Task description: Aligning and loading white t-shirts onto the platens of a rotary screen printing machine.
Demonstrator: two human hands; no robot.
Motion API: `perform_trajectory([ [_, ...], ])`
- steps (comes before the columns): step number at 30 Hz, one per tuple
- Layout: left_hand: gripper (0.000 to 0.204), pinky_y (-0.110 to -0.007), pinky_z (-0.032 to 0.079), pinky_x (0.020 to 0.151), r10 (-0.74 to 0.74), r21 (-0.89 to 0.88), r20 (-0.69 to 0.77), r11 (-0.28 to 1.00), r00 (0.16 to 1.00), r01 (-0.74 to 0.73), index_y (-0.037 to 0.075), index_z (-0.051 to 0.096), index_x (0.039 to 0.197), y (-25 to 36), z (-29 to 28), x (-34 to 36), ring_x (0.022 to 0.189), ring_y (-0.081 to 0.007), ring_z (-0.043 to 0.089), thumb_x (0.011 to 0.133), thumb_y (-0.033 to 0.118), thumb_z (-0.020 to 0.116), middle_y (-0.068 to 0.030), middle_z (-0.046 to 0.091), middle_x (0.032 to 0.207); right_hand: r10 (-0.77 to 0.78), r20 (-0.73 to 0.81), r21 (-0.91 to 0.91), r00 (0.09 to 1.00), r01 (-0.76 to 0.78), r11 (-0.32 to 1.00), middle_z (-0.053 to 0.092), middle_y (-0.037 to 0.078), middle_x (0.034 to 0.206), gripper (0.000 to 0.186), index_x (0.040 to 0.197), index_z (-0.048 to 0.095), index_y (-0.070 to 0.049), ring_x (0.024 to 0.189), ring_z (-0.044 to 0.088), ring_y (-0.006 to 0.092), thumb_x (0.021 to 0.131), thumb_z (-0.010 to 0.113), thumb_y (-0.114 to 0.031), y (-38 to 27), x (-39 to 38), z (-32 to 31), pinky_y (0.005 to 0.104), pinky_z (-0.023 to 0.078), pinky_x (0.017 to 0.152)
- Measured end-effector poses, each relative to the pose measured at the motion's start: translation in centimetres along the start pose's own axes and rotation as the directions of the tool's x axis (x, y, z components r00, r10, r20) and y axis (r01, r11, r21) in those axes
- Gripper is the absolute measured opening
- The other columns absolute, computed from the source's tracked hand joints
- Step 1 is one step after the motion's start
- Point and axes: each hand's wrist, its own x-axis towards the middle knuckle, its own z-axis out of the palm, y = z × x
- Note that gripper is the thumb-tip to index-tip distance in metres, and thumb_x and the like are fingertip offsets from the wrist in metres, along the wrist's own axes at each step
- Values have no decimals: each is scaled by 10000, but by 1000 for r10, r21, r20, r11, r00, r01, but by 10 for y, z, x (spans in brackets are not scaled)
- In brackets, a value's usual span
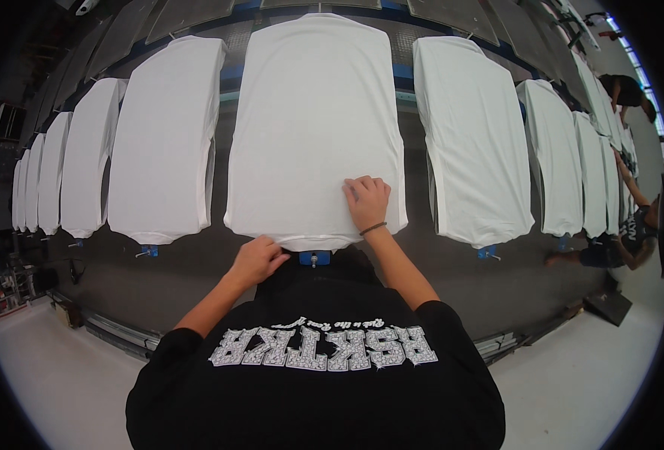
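Observation:
A white T-shirt (pixel 313 120) is stretched over a flat board directly in front of me, with its hem at the near end. At the near left corner, my left hand (pixel 258 259) is closed on the hem, thumb bent toward the fingers. My right hand (pixel 368 204), with a dark band at the wrist, rests on the lower right of the shirt. Its fingers are curled in, and whatever lies between fingertips and thumb is hidden. Below the hem, a blue clamp block (pixel 315 258) with a metal knob sticks out toward me.
More boards with white shirts fan out to the left (pixel 167 142) and right (pixel 474 142), blue clamps under several. Grey panels (pixel 302 4) stand behind them. At the far right, one person (pixel 632 232) reaches toward a shirt; another person (pixel 626 91) is farther back.

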Motion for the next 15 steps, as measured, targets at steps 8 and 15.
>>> perform_trajectory([
  [8, 89, -352, 468, 607, -326, -132, -188, 943, 926, 306, 52, 621, 826, -16, -10, -25, 673, -254, 591, 773, 119, 647, -85, 583, 713, -140, 105, -165, 985, 156, 974, 527, 21, 790, 68, 795, 605, -115, 816, 495, 206, 768, 617, -177, -6, 19, 7, 373, 364, 767],
  [15, 76, -338, 469, 611, -124, -128, -332, 988, 935, 86, 43, 629, 843, -9, -18, 52, 683, -248, 591, 794, 101, 623, -86, 603, 746, -69, 267, -226, 961, 133, 965, 485, 105, 852, 88, 862, 537, -73, 829, 478, 256, 831, 496, -143, 0, 13, 8, 383, 366, 737],
])
